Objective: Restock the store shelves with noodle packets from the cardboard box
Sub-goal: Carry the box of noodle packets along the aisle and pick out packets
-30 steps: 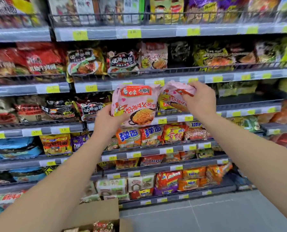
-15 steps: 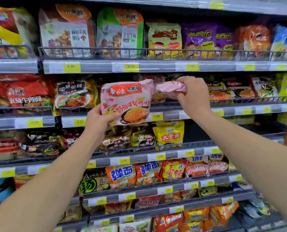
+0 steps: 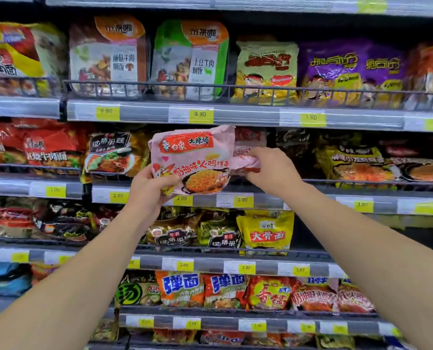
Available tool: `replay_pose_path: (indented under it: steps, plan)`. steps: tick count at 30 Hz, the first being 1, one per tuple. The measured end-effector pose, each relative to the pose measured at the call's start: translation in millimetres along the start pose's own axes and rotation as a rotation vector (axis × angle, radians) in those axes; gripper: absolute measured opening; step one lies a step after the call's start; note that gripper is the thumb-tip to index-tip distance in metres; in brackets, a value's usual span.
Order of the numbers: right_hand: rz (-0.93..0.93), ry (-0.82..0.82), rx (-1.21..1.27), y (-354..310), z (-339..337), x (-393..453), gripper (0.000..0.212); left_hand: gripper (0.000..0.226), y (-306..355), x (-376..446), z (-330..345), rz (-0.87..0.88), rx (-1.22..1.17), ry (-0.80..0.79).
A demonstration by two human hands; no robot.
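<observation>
We face grey metal store shelves with wire front rails and yellow price tags. Our left hand grips the lower left corner of a pink plastic noodle packet with a red label and a printed pan of noodles, held upright in front of the second shelf from the top. Our right hand has its fingers curled round a second pink noodle packet, lying more or less flat at that shelf's front edge, just beside the first packet; it appears to sit partly inside the shelf, though the hand hides its far end. Behind it stands a dark packet row. Below, a yellow noodle packet stands on the next shelf.
</observation>
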State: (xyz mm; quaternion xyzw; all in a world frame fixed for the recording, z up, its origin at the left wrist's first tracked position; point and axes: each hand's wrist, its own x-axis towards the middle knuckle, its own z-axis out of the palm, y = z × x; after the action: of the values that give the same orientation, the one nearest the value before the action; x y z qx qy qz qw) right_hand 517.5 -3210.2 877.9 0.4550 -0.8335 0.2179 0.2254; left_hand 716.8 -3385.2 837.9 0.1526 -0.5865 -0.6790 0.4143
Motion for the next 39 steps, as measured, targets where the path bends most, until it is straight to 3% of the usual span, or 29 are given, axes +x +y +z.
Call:
replay_pose_path:
  steps: [3,5,7,12,15,20,23,29,33,36,39]
  plan:
    - [-0.011,-0.036,-0.024,25,-7,5,0.072,0.031,-4,1,17,0.009,0.002,0.026]
    - [0.076,-0.090,0.078,43,-9,4,0.079,0.028,-3,0,21,0.005,-0.009,0.028]
    - [0.121,-0.128,0.184,56,-8,3,0.070,0.027,-3,0,20,0.018,-0.011,0.034]
    - [0.267,0.082,0.455,65,-5,11,0.051,0.026,-13,-4,17,0.013,0.032,0.020]
    - [0.369,0.119,0.452,62,-4,28,0.042,0.028,-15,-7,24,0.010,0.069,-0.009]
    - [0.427,0.043,0.392,64,5,48,0.058,0.027,-10,-4,44,0.039,0.142,0.041]
    - [0.448,0.000,0.455,63,7,60,0.056,0.019,-9,-1,61,0.078,0.218,0.080]
    - [0.404,-0.092,0.459,63,3,71,0.035,0.025,-13,3,91,0.242,0.322,0.137]
    - [0.314,-0.108,0.666,80,6,68,0.009,0.030,-14,11,124,0.333,0.413,0.099]
    - [0.269,-0.136,0.759,101,11,66,0.022,0.028,-17,23,136,0.337,0.452,0.061]
    - [0.167,-0.285,0.755,105,-7,48,0.022,0.021,-23,38,137,0.284,0.639,0.066]
